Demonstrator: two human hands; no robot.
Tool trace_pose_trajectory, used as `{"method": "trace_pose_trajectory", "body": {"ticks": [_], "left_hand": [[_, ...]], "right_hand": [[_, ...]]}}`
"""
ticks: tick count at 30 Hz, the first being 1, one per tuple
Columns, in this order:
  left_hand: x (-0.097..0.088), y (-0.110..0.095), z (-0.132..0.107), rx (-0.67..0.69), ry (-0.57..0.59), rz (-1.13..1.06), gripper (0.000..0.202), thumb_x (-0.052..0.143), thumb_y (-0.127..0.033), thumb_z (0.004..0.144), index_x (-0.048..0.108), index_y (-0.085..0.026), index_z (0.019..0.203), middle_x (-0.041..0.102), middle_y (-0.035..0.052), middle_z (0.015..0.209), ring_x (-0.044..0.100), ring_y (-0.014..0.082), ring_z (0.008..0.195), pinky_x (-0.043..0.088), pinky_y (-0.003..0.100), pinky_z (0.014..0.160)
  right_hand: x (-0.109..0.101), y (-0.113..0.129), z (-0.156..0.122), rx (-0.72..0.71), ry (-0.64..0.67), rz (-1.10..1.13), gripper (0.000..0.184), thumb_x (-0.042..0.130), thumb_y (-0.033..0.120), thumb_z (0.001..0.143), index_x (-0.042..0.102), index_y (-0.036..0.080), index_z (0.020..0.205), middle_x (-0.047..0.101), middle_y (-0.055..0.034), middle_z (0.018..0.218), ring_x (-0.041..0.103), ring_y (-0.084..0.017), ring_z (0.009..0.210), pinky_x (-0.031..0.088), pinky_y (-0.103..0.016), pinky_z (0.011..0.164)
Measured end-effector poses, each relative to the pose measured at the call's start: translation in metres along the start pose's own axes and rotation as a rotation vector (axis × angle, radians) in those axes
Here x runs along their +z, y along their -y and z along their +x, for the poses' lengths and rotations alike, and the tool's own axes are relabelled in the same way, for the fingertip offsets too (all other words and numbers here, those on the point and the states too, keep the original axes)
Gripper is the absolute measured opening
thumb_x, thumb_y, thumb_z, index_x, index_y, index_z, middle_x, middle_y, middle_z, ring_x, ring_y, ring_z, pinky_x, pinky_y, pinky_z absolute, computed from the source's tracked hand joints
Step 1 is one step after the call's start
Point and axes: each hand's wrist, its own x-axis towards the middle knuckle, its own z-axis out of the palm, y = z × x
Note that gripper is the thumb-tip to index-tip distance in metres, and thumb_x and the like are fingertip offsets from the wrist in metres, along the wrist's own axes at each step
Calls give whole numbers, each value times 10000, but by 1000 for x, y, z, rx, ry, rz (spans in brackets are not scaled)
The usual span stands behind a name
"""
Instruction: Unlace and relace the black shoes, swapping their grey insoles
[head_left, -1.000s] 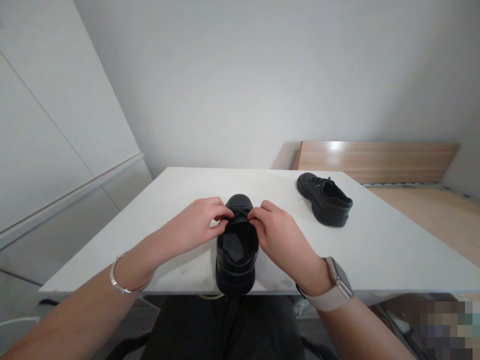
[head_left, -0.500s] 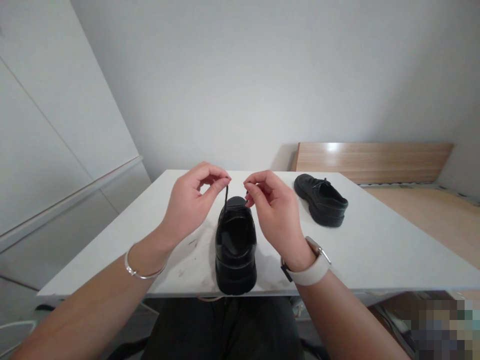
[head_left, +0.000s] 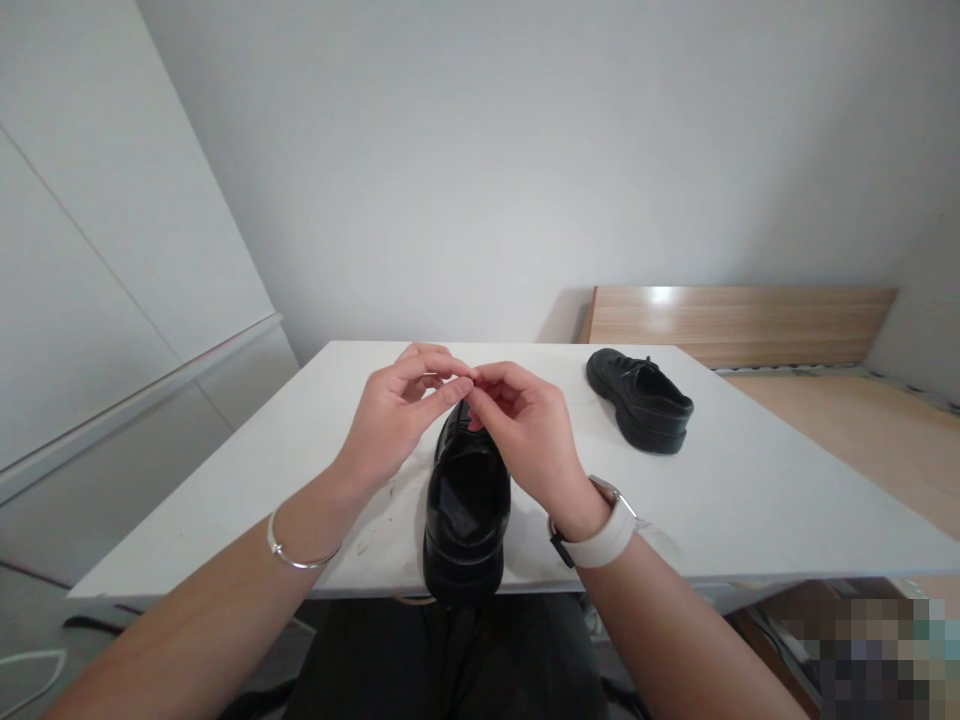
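A black lace-up shoe (head_left: 466,520) stands at the table's near edge, its heel toward me. Above its front, my left hand (head_left: 397,415) and my right hand (head_left: 525,425) meet, fingertips touching. Both hands are closed in a pinch on the black shoelace (head_left: 460,412), which runs up from the shoe into the fingers. The lace ends are mostly hidden by the fingers, and the hands cover the toe. A silver bangle (head_left: 304,562) is on my left wrist and a watch with a white band (head_left: 600,540) on my right.
The second black shoe (head_left: 641,400), its lace tied, sits on the white table (head_left: 720,490) to the right. Behind the table is a plain wall; a wooden bed headboard (head_left: 742,325) and mattress lie to the right. White cabinets (head_left: 127,250) rise at the left.
My hands have come together over the shoe, so the lace ends that were held apart now meet between the fingertips. The near shoe has tilted slightly, its heel shifting left.
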Motion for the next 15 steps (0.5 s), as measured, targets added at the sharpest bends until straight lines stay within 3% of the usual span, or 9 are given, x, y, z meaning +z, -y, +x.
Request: {"method": "trace_pose_trajectory", "body": {"ticks": [3, 7, 13, 15], "left_hand": [[-2, 5, -5, -104, 85, -52, 317, 713, -288, 865, 652, -208, 1166, 685, 22, 929, 646, 152, 878, 517, 288, 822], [-5, 16, -10, -218, 276, 75, 236, 645, -372, 912, 705, -144, 921, 723, 53, 817, 654, 173, 802, 504, 302, 782], [3, 23, -11, -302, 124, 35, 286, 674, -418, 879, 716, -135, 875, 676, 26, 683, 618, 155, 688, 473, 275, 692], [7, 22, -10, -319, 140, 4, 315, 694, -445, 858, 731, -133, 874, 677, 32, 683, 615, 160, 681, 471, 278, 678]], "right_hand": [[-2, -3, 1, -29, -37, -34, 103, 667, 268, 847, 659, 175, 890, 669, -15, 796, 607, -108, 639, 513, -235, 597], [-4, -11, 6, -9, -70, -6, 111, 679, 267, 837, 655, 169, 883, 669, -18, 795, 614, -114, 641, 525, -251, 616], [-1, -11, 4, -149, -256, -74, 58, 625, 238, 894, 642, 193, 927, 656, -1, 779, 631, -117, 673, 540, -260, 662], [0, -10, 2, -199, -238, -127, 34, 616, 219, 905, 641, 201, 919, 667, -14, 832, 652, -127, 736, 545, -265, 694]]}}
